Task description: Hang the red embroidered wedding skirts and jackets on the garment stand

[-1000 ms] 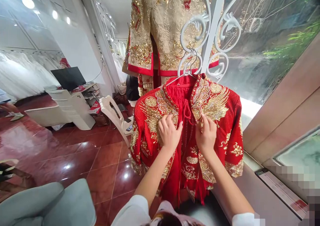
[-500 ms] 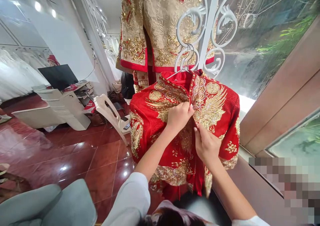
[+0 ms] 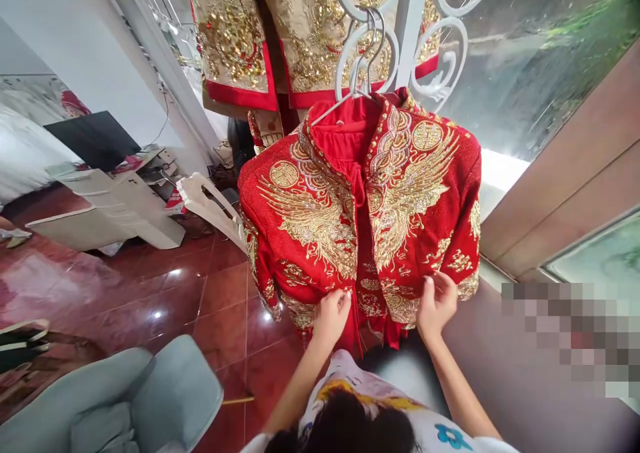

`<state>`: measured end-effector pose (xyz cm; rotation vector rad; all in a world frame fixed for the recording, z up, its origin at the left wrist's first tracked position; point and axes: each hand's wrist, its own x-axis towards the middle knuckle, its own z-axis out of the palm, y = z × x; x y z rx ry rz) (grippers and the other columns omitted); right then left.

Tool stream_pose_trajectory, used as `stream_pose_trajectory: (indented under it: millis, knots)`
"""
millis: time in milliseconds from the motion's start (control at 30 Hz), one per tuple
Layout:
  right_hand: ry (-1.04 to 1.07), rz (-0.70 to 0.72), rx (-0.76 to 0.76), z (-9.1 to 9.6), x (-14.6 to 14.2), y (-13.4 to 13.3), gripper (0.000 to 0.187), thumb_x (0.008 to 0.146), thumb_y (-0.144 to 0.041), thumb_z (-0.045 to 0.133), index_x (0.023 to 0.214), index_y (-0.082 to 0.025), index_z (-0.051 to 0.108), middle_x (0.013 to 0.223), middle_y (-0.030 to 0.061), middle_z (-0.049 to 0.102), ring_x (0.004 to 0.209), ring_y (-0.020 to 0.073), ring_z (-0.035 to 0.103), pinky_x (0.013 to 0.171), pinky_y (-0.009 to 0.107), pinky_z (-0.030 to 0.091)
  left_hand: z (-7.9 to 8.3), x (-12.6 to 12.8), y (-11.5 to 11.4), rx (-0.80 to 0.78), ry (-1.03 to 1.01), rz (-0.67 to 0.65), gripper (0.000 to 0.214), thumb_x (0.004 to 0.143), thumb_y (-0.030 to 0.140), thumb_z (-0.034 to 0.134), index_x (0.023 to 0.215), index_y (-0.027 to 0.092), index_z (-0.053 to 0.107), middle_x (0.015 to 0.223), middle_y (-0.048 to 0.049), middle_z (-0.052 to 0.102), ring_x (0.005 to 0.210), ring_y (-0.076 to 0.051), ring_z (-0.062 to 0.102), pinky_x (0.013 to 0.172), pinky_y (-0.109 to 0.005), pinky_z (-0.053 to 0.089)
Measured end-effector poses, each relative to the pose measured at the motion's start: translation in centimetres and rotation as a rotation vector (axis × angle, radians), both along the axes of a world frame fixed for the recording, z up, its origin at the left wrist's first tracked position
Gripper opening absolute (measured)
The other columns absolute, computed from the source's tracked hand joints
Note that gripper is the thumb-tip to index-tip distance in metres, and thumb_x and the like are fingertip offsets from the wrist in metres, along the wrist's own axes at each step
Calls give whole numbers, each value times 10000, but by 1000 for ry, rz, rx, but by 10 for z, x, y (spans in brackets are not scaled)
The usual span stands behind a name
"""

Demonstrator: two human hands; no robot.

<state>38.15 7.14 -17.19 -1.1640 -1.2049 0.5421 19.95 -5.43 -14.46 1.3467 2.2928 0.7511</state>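
Observation:
A red jacket [image 3: 310, 226] with gold embroidery hangs on a wire hanger [image 3: 360, 73] hooked into a white scrolled metal stand [image 3: 415, 33]. My left hand [image 3: 331, 316] pinches the lower hem of the jacket's left front panel. My right hand [image 3: 436, 305] grips the lower hem of the right front panel, fingers curled on the cloth. The two front edges lie close together down the middle, with red lining showing at the collar.
A gold and red embroidered garment [image 3: 300, 33] hangs behind the stand. A glass window [image 3: 525, 53] and wooden frame [image 3: 580, 173] are to the right. A white plastic chair [image 3: 210, 206], a white desk [image 3: 115, 206] with a monitor [image 3: 93, 139] and a grey-green armchair [image 3: 115, 406] stand on the red tiled floor.
Both hands slid from the chest of the jacket down to its lower hem. The front panels, pulled apart a second ago, now hang nearly closed. The camera tilted downward.

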Motion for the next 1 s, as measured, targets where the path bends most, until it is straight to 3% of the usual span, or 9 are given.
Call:
stream_pose_trajectory:
  millis: [133, 233, 367, 500, 600, 667, 733, 800, 1000]
  knots:
    - [228, -95, -415, -55, 24, 7, 822, 652, -585, 625, 1287, -137, 357, 1230, 162, 468, 1134, 283, 500, 932, 483, 441, -56, 7, -29, -300, -160, 49, 285, 881, 375, 489, 759, 162, 632, 796, -68, 685, 765, -193, 650, 653, -264, 416]
    - [146, 5, -460, -54, 20, -3, 884, 631, -628, 626, 1299, -111, 366, 1234, 194, 476, 1152, 337, 490, 933, 544, 421, -50, 11, -33, -196, -212, -2, 293, 902, 348, 443, 793, 177, 654, 792, -48, 707, 741, -177, 655, 659, -266, 451]
    - [-303, -64, -15, 4, 0, -18, 911, 710, -551, 616, 1420, -101, 265, 1431, 241, 292, 1361, 381, 247, 1080, 604, 210, 13, -11, -23, 409, -61, 76, 270, 907, 316, 425, 951, 197, 664, 921, -78, 717, 815, -181, 662, 753, -302, 505]
    - [-440, -110, 553, 101, 0, 30, 776, 758, -394, 620, 1426, -175, 293, 1413, 194, 335, 1332, 329, 328, 1056, 545, 295, 104, -83, -14, 1045, 525, 363, 196, 859, 275, 514, 949, 173, 654, 935, -107, 688, 923, -218, 624, 888, -387, 475]
    - [-456, -218, 741, 168, 10, 108, 639, 725, -436, 616, 1291, -171, 485, 1344, 191, 434, 1271, 312, 395, 1029, 487, 321, 159, -150, -1, 1149, 601, 350, 307, 905, 342, 452, 1121, 180, 599, 1153, -125, 629, 1135, -227, 541, 1028, -412, 378]
    - [-451, -47, 639, 199, 15, 152, 667, 730, -482, 561, 1295, -139, 473, 1260, 201, 515, 1183, 278, 470, 988, 446, 357, 181, -182, 15, 1106, 483, 195, 402, 911, 428, 428, 1227, 200, 526, 1279, -122, 559, 1207, -215, 500, 1050, -374, 361]
    - [-442, 149, 479, 218, 18, 175, 547, 760, -479, 479, 1190, -147, 545, 1161, 190, 567, 1010, 221, 549, 829, 360, 441, 193, -197, 32, 1031, 337, 36, 426, 923, 468, 374, 1235, 205, 494, 1277, -114, 553, 1141, -194, 541, 986, -334, 410]
    - [-477, 135, 439, 224, 19, 175, 401, 774, -464, 431, 955, -158, 615, 987, 156, 608, 843, 185, 549, 717, 316, 430, 201, -195, 47, 966, 292, -19, 376, 931, 456, 354, 1140, 195, 524, 1127, -88, 613, 995, -171, 581, 882, -300, 444]
    - [-388, 34, 323, 201, 15, 144, 452, 827, -531, 347, 523, -202, 288, 492, -16, 287, 499, 98, 278, 514, 279, 227, 232, -172, 53, 987, 484, 228, 407, 933, 323, 364, 553, 197, 293, 527, 45, 272, 523, -96, 287, 526, -281, 231]
